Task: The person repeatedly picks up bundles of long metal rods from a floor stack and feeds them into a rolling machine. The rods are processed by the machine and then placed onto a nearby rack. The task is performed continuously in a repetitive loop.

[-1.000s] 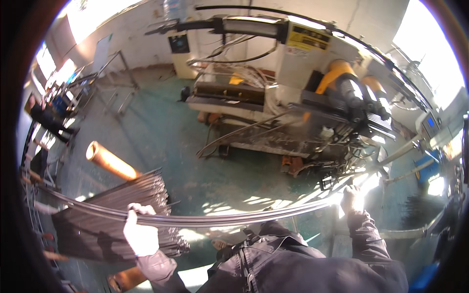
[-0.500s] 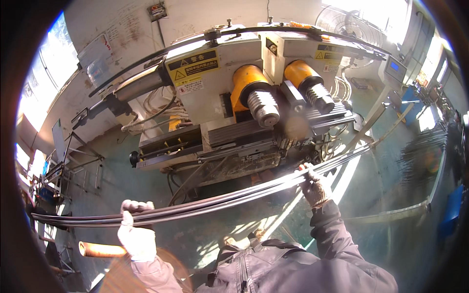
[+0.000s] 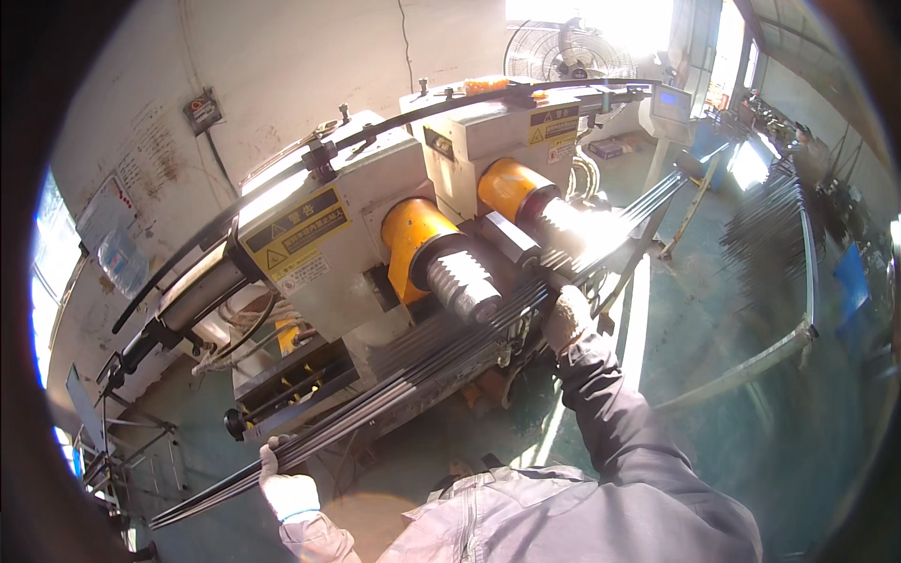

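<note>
A bundle of long, thin dark metal rods (image 3: 385, 396) runs slantwise across the front of a machine, from low on the left up to the right. My gloved left hand (image 3: 289, 490) is closed round the rods toward their left end, thumb uppermost. Farther up the bundle, my gloved right hand (image 3: 567, 321) grips it close to the machine; its fingertips are partly hidden. Just beyond the rods, two ridged metal rollers (image 3: 462, 283) stick out from orange housings (image 3: 413, 239). Strong glare washes out the right-hand roller and part of the bundle.
The pale machine body (image 3: 347, 281) carries yellow warning labels and a long dark bar along its top. A control box (image 3: 668, 111) stands at the back right, near a large fan (image 3: 572, 56). Many thin rods (image 3: 774, 211) lie on a rack at the right.
Both hands have carried the rods forward onto the machine front, with the right end higher. My view has turned to the right. The rusty tube by my left wrist is out of sight.
</note>
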The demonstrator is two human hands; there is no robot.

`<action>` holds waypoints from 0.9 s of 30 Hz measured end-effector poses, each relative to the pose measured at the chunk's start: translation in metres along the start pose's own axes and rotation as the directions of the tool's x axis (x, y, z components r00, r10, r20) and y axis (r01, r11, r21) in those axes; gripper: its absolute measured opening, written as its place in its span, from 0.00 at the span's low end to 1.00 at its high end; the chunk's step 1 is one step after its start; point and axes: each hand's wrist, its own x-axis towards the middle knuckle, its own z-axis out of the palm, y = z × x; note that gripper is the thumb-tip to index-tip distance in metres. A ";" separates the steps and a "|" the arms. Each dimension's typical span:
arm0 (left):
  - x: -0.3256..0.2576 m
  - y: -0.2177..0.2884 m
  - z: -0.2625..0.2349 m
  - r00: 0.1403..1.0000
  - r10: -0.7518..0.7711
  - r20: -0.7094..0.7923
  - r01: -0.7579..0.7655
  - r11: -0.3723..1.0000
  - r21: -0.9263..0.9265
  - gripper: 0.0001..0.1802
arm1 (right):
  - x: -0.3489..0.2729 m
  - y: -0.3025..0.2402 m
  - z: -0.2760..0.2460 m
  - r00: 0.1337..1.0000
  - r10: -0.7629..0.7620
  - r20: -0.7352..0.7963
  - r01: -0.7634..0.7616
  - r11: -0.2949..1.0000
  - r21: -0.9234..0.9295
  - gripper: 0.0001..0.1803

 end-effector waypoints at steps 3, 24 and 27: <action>0.033 -0.032 0.009 0.948 -0.239 -0.211 0.266 0.957 0.111 0.16 | 0.006 0.007 0.037 0.971 0.236 0.029 -0.238 0.969 0.070 0.12; 0.084 -0.023 0.002 0.990 -0.017 -0.138 0.043 0.981 0.187 0.22 | 0.029 0.004 0.105 0.399 0.901 0.171 -0.577 0.102 0.811 0.20; 0.067 -0.053 0.028 0.995 -0.081 -0.065 0.092 0.979 0.180 0.26 | 0.037 0.005 0.100 0.388 0.906 0.167 -0.643 0.137 0.753 0.23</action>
